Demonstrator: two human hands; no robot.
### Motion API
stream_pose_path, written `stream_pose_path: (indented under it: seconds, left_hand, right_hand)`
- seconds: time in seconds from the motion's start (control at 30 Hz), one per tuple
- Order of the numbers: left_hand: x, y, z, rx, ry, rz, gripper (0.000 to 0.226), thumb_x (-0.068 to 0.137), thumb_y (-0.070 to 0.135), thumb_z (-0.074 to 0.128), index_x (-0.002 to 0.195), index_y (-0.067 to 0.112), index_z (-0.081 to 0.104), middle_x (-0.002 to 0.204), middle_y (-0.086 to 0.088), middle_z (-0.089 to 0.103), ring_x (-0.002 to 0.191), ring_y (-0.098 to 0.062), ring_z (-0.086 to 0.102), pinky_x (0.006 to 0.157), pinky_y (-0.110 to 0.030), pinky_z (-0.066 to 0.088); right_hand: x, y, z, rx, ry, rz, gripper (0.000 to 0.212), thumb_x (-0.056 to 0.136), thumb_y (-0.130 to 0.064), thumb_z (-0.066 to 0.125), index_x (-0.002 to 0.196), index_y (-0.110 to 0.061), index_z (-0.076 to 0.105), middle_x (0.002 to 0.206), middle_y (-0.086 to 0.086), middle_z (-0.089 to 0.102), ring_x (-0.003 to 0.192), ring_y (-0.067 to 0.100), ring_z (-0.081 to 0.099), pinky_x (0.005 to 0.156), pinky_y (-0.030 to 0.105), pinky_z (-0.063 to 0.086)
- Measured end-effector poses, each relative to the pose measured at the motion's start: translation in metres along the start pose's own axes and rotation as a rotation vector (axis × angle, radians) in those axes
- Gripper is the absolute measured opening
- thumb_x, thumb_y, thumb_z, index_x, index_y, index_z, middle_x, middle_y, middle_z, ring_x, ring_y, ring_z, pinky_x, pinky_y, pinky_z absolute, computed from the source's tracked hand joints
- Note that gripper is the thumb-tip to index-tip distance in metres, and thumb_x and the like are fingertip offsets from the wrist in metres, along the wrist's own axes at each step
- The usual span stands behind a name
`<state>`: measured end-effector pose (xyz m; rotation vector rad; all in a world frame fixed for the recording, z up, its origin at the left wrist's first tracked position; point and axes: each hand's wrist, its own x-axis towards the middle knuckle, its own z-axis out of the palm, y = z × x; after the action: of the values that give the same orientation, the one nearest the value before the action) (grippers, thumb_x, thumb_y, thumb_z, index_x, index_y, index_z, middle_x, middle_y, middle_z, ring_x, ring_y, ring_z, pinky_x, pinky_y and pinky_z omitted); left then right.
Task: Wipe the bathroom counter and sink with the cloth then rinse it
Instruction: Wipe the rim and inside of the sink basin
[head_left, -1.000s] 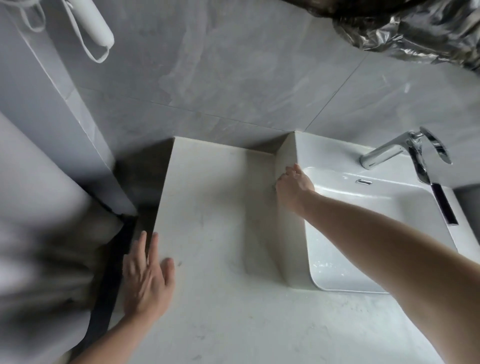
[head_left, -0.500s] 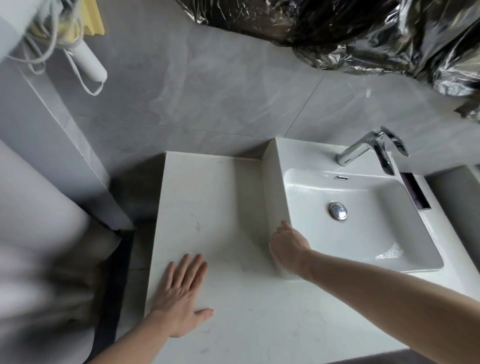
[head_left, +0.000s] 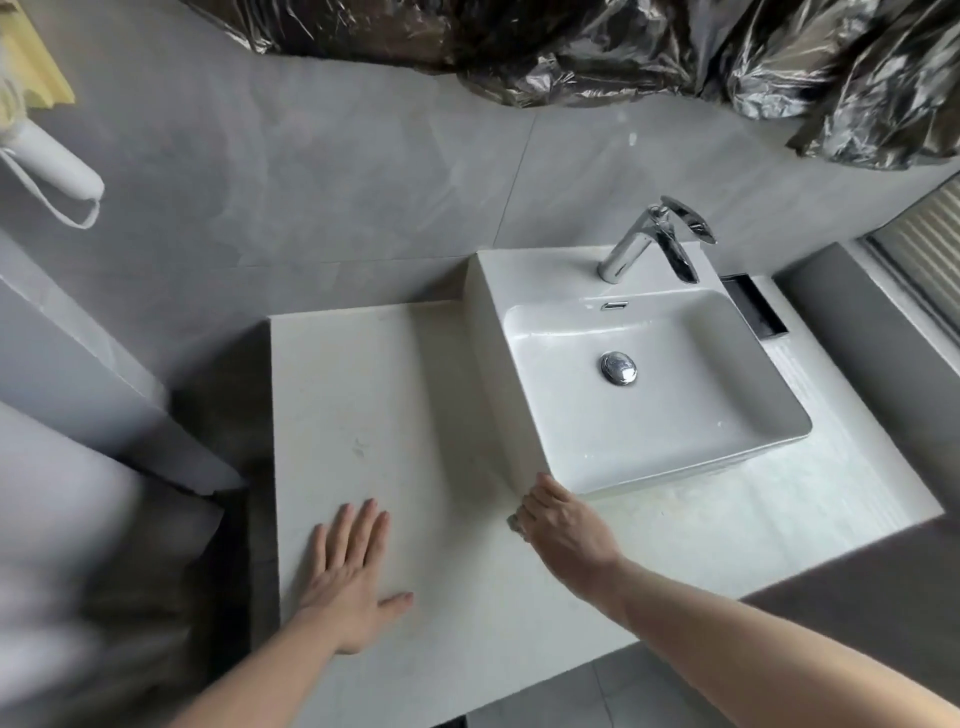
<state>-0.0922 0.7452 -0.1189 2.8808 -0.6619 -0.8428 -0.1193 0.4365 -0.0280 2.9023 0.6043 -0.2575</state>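
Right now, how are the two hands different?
The left hand lies flat on the counter, fingers straight and spread; the right hand is curled over a small cloth. The left is out on bare counter; the right is at the sink's near corner. Both are bare.

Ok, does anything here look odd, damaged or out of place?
Crumpled black plastic sheeting covers the wall above the sink, where a mirror might hang. The counter shows faint smudges. Nothing looks spilled or broken.
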Motion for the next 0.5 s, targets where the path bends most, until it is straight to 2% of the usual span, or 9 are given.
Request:
stream_pose_path:
  seconds: [0.07,0.1,0.17,0.2,0.27,0.37,0.4,0.43,0.5]
  left_hand:
    - [-0.001,0.007,-0.009,-0.010,-0.067,-0.018,0.113,0.083,0.078,0.033,0.151,0.009,-0.024,0.155,-0.005,-0.043,0.144,-0.033,-0.039,0.118,-0.057,-0.017]
    - [-0.001,0.011,-0.014,-0.015,-0.105,-0.043,0.112,0.085,0.076,0.033,0.147,0.008,-0.031,0.152,-0.005,-0.048,0.141,-0.033,-0.043,0.118,-0.057,-0.019]
    - [0.002,0.023,-0.024,-0.024,-0.126,-0.076,0.110,0.087,0.072,0.036,0.152,0.008,-0.026,0.157,-0.010,-0.041,0.145,-0.037,-0.037,0.119,-0.055,-0.013]
    - [0.004,0.030,-0.030,-0.067,-0.117,-0.094,0.106,0.089,0.070,0.038,0.157,0.010,-0.016,0.162,-0.014,-0.030,0.149,-0.040,-0.027,0.121,-0.053,-0.007]
    - [0.012,0.047,-0.050,-0.157,-0.037,-0.076,0.088,0.091,0.065,0.040,0.160,0.017,0.010,0.166,-0.016,-0.001,0.153,-0.037,0.002,0.124,-0.048,0.010]
    - [0.035,0.084,-0.089,-0.331,0.091,-0.036,0.072,0.096,0.058,0.043,0.157,0.021,0.027,0.162,-0.005,0.025,0.146,-0.028,0.031,0.118,-0.040,0.027]
    - [0.043,0.099,-0.102,-0.425,0.116,-0.042,0.070,0.097,0.055,0.045,0.156,0.021,0.029,0.161,-0.004,0.028,0.144,-0.027,0.034,0.117,-0.038,0.029]
    - [0.052,0.114,-0.115,-0.529,0.126,-0.051,0.068,0.098,0.052,0.047,0.156,0.020,0.031,0.160,-0.005,0.030,0.144,-0.026,0.036,0.117,-0.037,0.030]
    - [0.067,0.141,-0.137,-0.722,0.139,-0.080,0.067,0.099,0.048,0.050,0.156,0.019,0.029,0.162,-0.007,0.029,0.145,-0.026,0.036,0.117,-0.035,0.028]
  right_hand:
    - [-0.032,-0.006,0.001,0.136,-0.055,0.124,0.025,0.085,-0.006,0.059,0.097,-0.025,0.070,0.088,-0.004,0.068,0.083,0.020,0.067,0.102,0.031,0.042]
    - [-0.050,-0.005,0.003,0.221,-0.083,0.251,0.041,0.086,-0.002,0.049,0.115,-0.023,0.069,0.106,-0.004,0.070,0.098,0.021,0.068,0.103,0.032,0.045]
    - [-0.082,-0.002,-0.002,0.489,-0.072,0.626,0.062,0.085,0.004,0.043,0.139,-0.021,0.060,0.134,-0.007,0.065,0.121,0.022,0.062,0.103,0.032,0.047]
    - [-0.091,0.001,-0.004,0.626,-0.015,0.829,0.062,0.087,0.005,0.041,0.140,-0.023,0.059,0.137,-0.009,0.064,0.123,0.022,0.062,0.099,0.033,0.049]
    - [-0.098,0.007,-0.004,0.949,0.065,1.139,0.055,0.092,0.003,0.039,0.135,-0.023,0.062,0.131,-0.011,0.067,0.118,0.022,0.066,0.088,0.032,0.050]
    - [-0.080,0.009,0.002,1.567,0.246,1.380,0.034,0.106,-0.014,0.041,0.128,-0.020,0.067,0.123,-0.008,0.070,0.106,0.014,0.068,0.083,0.029,0.054]
    - [-0.070,0.010,0.004,1.684,0.308,1.442,0.030,0.107,-0.018,0.041,0.117,-0.020,0.069,0.109,-0.004,0.071,0.093,0.014,0.067,0.071,0.027,0.053]
    - [-0.060,0.011,0.005,1.741,0.335,1.511,0.028,0.106,-0.019,0.041,0.102,-0.018,0.069,0.089,0.001,0.067,0.073,0.016,0.061,0.055,0.026,0.046]
    - [-0.040,0.009,0.001,1.822,0.346,1.612,0.028,0.104,-0.018,0.042,0.084,-0.014,0.061,0.062,0.006,0.049,0.047,0.018,0.042,0.043,0.024,0.029]
